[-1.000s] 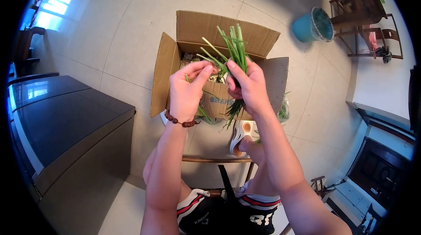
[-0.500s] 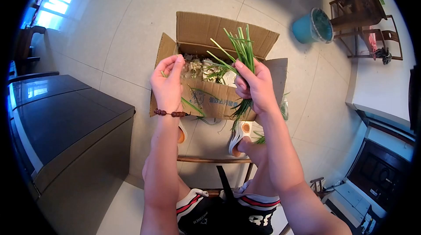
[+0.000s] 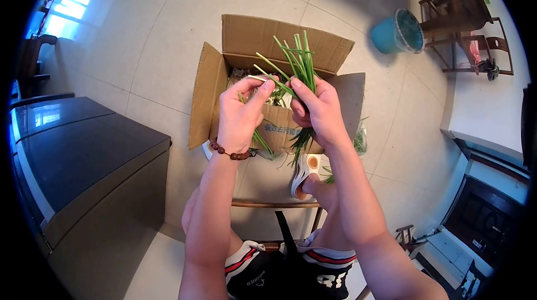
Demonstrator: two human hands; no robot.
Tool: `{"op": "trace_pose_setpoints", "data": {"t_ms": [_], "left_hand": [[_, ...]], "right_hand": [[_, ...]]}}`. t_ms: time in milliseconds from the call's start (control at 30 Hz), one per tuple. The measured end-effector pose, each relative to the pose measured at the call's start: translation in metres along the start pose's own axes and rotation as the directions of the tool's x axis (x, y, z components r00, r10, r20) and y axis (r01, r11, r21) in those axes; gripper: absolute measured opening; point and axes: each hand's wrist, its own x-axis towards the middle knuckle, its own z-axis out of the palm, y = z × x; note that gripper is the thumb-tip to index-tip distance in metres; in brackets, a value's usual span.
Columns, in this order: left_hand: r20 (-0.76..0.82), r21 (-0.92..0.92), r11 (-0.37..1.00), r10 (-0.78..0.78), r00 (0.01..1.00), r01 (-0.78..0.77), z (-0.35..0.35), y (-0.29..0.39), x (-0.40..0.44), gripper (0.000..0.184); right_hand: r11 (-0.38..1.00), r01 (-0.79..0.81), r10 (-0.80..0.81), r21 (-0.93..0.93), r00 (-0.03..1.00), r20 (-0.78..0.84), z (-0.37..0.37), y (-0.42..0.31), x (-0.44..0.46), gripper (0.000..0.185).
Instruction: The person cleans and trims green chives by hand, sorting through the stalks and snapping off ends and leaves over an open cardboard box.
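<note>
head view: the right hand (image 3: 323, 111) has its fingers closed firmly around a bunch of green stalks (image 3: 303, 65), thumb laid across the front. the bunch is up in the air over the right part of the near edge of an open cardboard box (image 3: 277, 114); its pale cut ends point toward the far flap (image 3: 285, 34), and its darker leafy ends hang down before the near wall. the left hand (image 3: 239, 109) is just beside it, thumb and first finger pinched together on one pale-ended stalk (image 3: 282, 87) that slants out from the bunch. a few loose stalks (image 3: 264, 144) show below the left palm, hanging in front of the near wall; whether that hand grips them, i cannot tell. a brown bead bracelet (image 3: 229, 153) circles the left wrist.

the box stands on the tiled floor (image 3: 162, 48), flaps spread, with pale and green scraps (image 3: 277, 97) inside, partly hidden by the hands. a clear bag (image 3: 361, 139) with some green in it lies near the box's right near corner, and a white sandal (image 3: 300, 178) is close to its near edge. a blue bucket (image 3: 386, 37) stands well apart, to the far right.
</note>
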Motion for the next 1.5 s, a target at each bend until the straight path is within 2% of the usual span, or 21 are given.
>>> {"op": "trace_pose_setpoints", "data": {"t_ms": [200,300,400,500,600,700,767,800,867,1100,1167,1300,1367,1500], "left_hand": [[-0.141,0.058,0.997,0.055,0.989,-0.048,0.008,0.006,0.000,0.015],[-0.114,-0.016,0.998,0.065,0.991,-0.067,0.003,0.008,-0.001,0.016],[-0.073,0.027,0.999,0.034,0.997,-0.032,0.003,0.009,-0.003,0.018],[-0.041,0.043,0.997,0.069,0.997,-0.067,0.002,0.008,-0.002,0.016],[-0.040,0.115,0.978,0.180,0.983,-0.175,0.001,0.007,0.000,0.014],[-0.053,0.110,0.984,0.149,0.987,-0.143,0.001,0.005,-0.001,0.015],[-0.045,0.146,0.973,0.186,0.981,-0.178,0.000,0.004,-0.001,0.014],[-0.042,0.158,0.969,0.198,0.979,-0.189,0.000,0.005,-0.001,0.014],[-0.052,0.066,0.996,0.064,0.997,-0.060,-0.002,0.007,-0.003,0.018],[-0.024,-0.052,0.997,0.059,0.998,-0.061,-0.002,0.010,-0.004,0.030],[-0.082,-0.067,0.995,0.064,0.995,-0.070,0.002,0.013,-0.004,0.034],[-0.062,-0.047,0.992,0.114,0.992,-0.117,-0.005,0.008,-0.001,0.034],[-0.141,0.091,0.990,0.123,0.982,-0.111,-0.010,0.007,0.001,0.032],[-0.216,0.038,0.989,0.147,0.965,-0.142,-0.010,0.006,0.001,0.029]], "right_hand": [[0.998,-0.043,0.043,0.036,0.999,-0.003,0.002,0.002,0.000,0.016],[0.995,-0.078,0.078,0.056,0.997,0.003,0.003,0.002,0.001,0.017],[0.995,-0.080,0.080,0.055,0.997,0.015,0.003,0.005,0.002,0.018],[0.994,-0.101,0.100,0.047,0.995,0.026,0.004,0.007,0.002,0.018],[0.990,-0.124,0.121,0.065,0.991,0.054,0.006,0.008,0.002,0.018],[0.987,-0.138,0.132,0.085,0.988,0.076,0.009,0.008,0.000,0.019],[0.994,-0.107,0.109,-0.037,0.992,0.061,0.014,0.006,0.000,0.019],[0.994,-0.107,0.109,-0.037,0.992,0.059,0.014,0.006,0.000,0.019],[0.994,-0.105,0.104,0.011,0.991,0.081,0.014,0.006,0.000,0.018],[0.991,-0.114,0.109,0.066,0.991,0.074,0.013,0.005,-0.001,0.018],[0.988,-0.129,0.122,0.090,0.989,0.080,0.012,0.005,0.000,0.018],[0.985,-0.132,0.124,0.107,0.989,0.079,0.011,0.005,0.000,0.018],[0.990,-0.116,0.111,0.081,0.991,0.071,0.010,0.005,0.000,0.017],[0.992,-0.121,0.115,0.045,0.987,0.109,0.009,0.006,0.000,0.015]]}}
